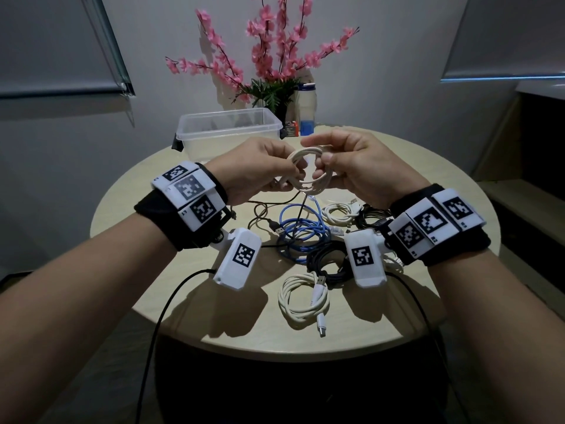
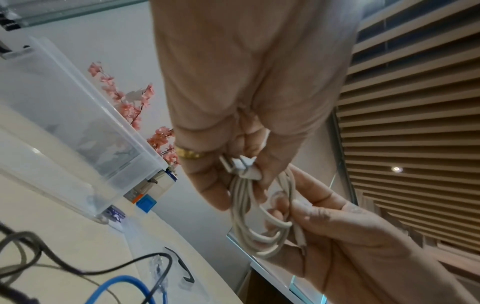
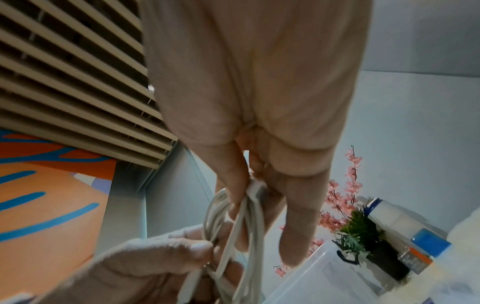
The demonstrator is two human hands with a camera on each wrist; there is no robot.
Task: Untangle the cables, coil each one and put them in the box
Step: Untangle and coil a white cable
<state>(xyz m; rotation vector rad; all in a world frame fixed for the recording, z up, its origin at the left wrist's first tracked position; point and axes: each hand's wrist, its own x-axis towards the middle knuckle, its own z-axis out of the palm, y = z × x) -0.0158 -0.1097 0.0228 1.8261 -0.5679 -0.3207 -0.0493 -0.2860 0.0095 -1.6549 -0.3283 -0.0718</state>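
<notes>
A white cable coil [image 1: 305, 171] hangs above the round table [image 1: 189, 289], held from both sides. My left hand [image 1: 292, 174] pinches its left side. My right hand [image 1: 321, 162] grips its right side with curled fingers. In the left wrist view the left fingers [image 2: 262, 170] clamp the coil [image 2: 257, 230] beside a white USB plug [image 2: 233, 166]. In the right wrist view the right hand [image 3: 259, 216] curls round the coil's strands [image 3: 246, 230]. The clear plastic box [image 1: 229, 130] stands behind the hands. On the table lie a blue coil [image 1: 301, 231], a black coil [image 1: 328, 263] and a white coil [image 1: 305, 298].
More small white [image 1: 339, 212] and black [image 1: 373, 217] coils lie at the right under my right wrist. A thin loose black cable [image 1: 263, 209] trails left of the blue coil. A pot of pink flowers [image 1: 275, 71] and a bottle [image 1: 305, 108] stand behind the box.
</notes>
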